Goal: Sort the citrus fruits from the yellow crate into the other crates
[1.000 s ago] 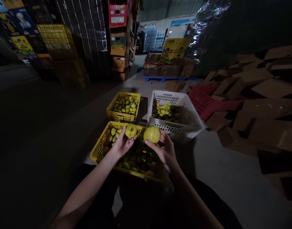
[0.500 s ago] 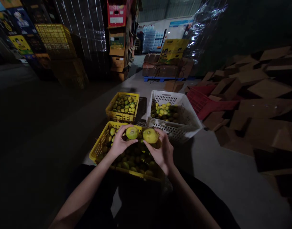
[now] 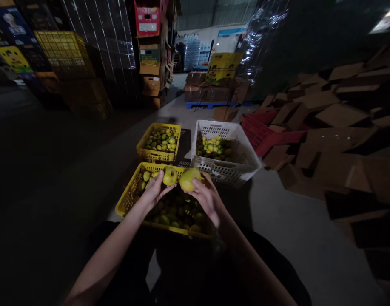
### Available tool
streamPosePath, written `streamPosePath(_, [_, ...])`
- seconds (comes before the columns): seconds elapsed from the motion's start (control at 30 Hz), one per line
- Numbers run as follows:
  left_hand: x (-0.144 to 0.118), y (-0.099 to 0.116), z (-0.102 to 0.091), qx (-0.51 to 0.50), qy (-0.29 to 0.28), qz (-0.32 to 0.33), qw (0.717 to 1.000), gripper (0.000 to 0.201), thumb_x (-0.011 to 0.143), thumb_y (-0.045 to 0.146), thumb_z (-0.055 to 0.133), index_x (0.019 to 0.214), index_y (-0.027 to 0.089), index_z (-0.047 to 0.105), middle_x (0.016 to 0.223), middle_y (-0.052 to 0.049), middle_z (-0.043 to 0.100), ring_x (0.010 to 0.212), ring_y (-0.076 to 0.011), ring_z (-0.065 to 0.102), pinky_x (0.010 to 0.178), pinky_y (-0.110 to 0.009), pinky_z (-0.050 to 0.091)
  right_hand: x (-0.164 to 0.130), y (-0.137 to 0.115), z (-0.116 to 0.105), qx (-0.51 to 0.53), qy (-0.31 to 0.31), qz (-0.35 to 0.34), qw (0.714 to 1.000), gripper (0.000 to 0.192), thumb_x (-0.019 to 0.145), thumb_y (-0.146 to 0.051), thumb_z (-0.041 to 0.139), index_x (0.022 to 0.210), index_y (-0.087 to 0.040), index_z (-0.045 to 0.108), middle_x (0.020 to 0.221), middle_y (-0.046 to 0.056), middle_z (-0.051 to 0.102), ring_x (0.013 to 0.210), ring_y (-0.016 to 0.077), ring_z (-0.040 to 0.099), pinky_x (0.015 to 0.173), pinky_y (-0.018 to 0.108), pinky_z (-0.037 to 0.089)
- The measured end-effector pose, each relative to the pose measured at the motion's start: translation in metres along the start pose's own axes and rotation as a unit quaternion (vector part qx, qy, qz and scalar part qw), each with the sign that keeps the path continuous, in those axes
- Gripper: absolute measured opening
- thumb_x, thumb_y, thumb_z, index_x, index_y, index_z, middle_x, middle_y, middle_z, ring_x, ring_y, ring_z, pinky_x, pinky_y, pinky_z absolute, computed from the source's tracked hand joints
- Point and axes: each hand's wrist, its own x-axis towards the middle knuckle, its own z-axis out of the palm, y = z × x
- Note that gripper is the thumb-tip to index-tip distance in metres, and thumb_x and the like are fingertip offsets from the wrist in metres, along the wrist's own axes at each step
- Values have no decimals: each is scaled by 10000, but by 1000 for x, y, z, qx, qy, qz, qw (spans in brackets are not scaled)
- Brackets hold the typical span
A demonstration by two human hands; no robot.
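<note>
My left hand [image 3: 154,192] holds a small yellow-green fruit [image 3: 169,175] at its fingertips. My right hand [image 3: 206,198] grips a larger yellow-green fruit [image 3: 189,179] right beside it. Both hands hover over the near yellow crate [image 3: 128,197], which is full of green and yellow fruit. Behind it stand a smaller yellow crate [image 3: 156,156] and a white crate [image 3: 242,146], each partly filled with the same fruit.
Flattened and folded cardboard boxes [image 3: 338,123] pile up on the right, with a red crate [image 3: 265,131] among them. Stacked cartons and wrapped pallets [image 3: 86,55] fill the dark left and back. The floor is grey concrete [image 3: 293,221].
Both hands have stayed over the near yellow crate, turning the two fruits; the fruits sit closer together now. The whole view has shifted slightly left.
</note>
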Motion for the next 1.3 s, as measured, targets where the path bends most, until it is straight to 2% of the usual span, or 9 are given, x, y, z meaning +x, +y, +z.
streamPosePath(0.17, [1,-1,4,-97,13,-102,990,383,898,458,618,948,80,661,805,-114,733,599,-105,685,604,-151,590,6,5,-1,67,-4,135,989,277,772,-424,706,913,-191,658,777,75,753,736,236,722,738,384,612])
streamPosePath(0.3, [-1,2,5,-126,-34,-117,984,275,933,325,595,996,64,655,866,-125,730,695,-132,708,679,-177,599,8,4,0,88,-14,121,989,253,816,-420,628,920,-192,663,793,81,752,776,224,716,745,361,600])
streamPosePath(0.4, [-5,5,5,-148,-63,-91,983,192,905,180,585,1064,93,651,949,-101,730,800,-146,709,785,-230,595,6,1,2,115,-24,109,987,255,825,-436,588,919,-214,672,840,63,755,726,209,691,681,359,585])
streamPosePath(0.53, [-8,5,3,-137,-111,-48,983,413,782,75,581,1185,153,630,906,-46,730,801,-144,691,840,-288,575,3,0,3,125,-3,152,980,416,853,-560,495,824,-196,694,730,54,721,530,157,590,478,279,489])
streamPosePath(0.63, [-11,4,1,-99,-157,-21,982,558,667,92,613,1217,187,626,971,-48,729,915,-192,688,913,-360,549,3,3,3,109,-19,133,985,476,820,-630,507,762,-189,677,637,46,666,459,146,532,398,263,421])
streamPosePath(0.83, [-19,4,-1,-21,-202,33,979,503,556,154,686,1055,195,732,1143,-87,702,1083,-295,637,850,-348,556,3,7,-3,68,-71,58,993,423,767,-624,571,751,-207,639,628,49,634,539,213,606,415,325,475])
streamPosePath(1.03, [-25,2,-2,2,-234,50,971,506,533,150,658,1031,181,745,1100,-86,705,1032,-267,637,826,-319,545,5,4,-8,89,-64,28,994,352,719,-541,633,714,-189,629,621,49,642,579,219,639,392,286,449])
streamPosePath(1.2, [-14,-7,-3,-59,-232,-70,968,547,665,254,592,1207,195,632,982,-80,704,872,-220,688,732,-313,555,10,-3,-11,133,-37,50,989,343,738,-533,612,759,-194,660,649,30,658,525,170,597,420,274,456])
streamPosePath(1.3, [-8,-36,-17,1,-204,-155,967,383,730,328,571,1072,187,671,835,-70,704,784,-210,697,607,-259,528,13,-8,-17,202,25,84,975,272,731,-477,618,735,-208,660,657,5,672,527,142,586,457,251,454])
